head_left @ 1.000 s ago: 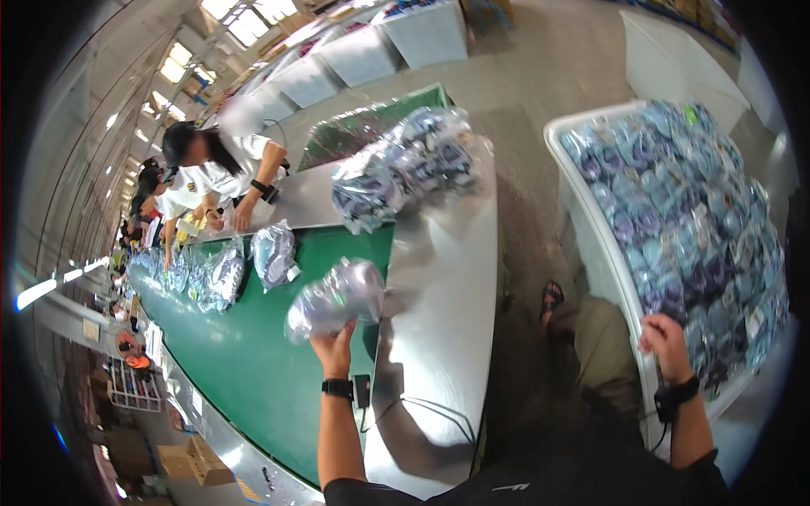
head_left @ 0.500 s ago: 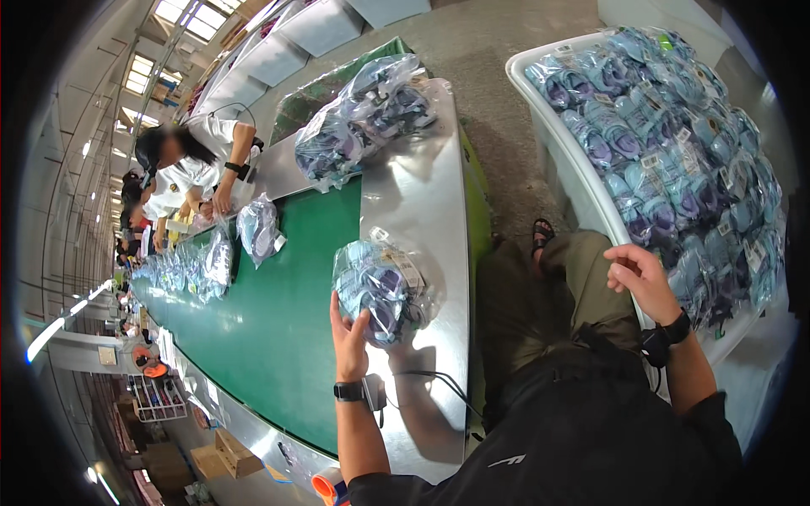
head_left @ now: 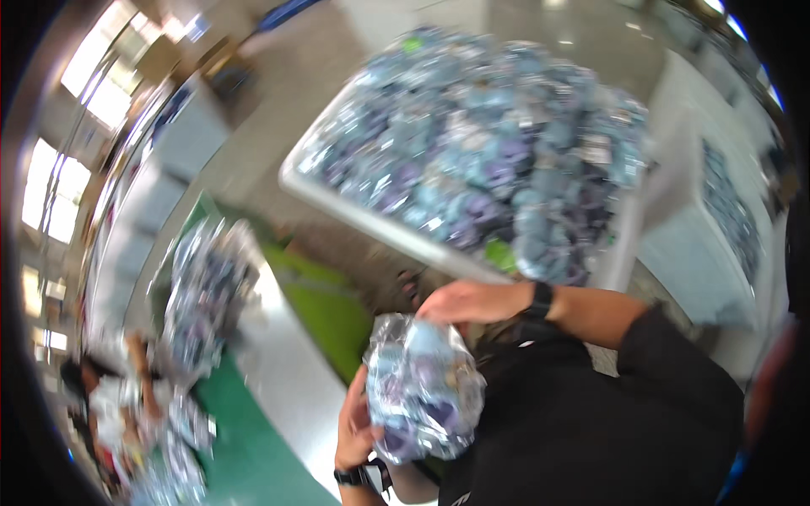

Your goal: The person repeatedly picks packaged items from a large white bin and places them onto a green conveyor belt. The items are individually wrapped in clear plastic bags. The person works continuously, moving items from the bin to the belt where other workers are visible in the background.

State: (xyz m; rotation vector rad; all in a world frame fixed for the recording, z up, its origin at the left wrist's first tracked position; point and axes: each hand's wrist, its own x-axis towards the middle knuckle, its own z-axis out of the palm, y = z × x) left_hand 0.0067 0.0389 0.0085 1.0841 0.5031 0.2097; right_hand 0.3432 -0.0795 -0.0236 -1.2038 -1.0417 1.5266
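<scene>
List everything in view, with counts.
held bag: one, clear with blue-purple shoes, lower centre
near bin: one, white, upper centre
bagged shoes: many, blue-purple, heaped in near bin
other bins: several, whitish, left and right
table: one, green and silver, lower left
bag pile: count unclear, bluish, table's far end
co-worker: at least one, white top, lower left
left hand: one, black wristband, holding bag
right hand: one, black wristband, at bag's top
</scene>
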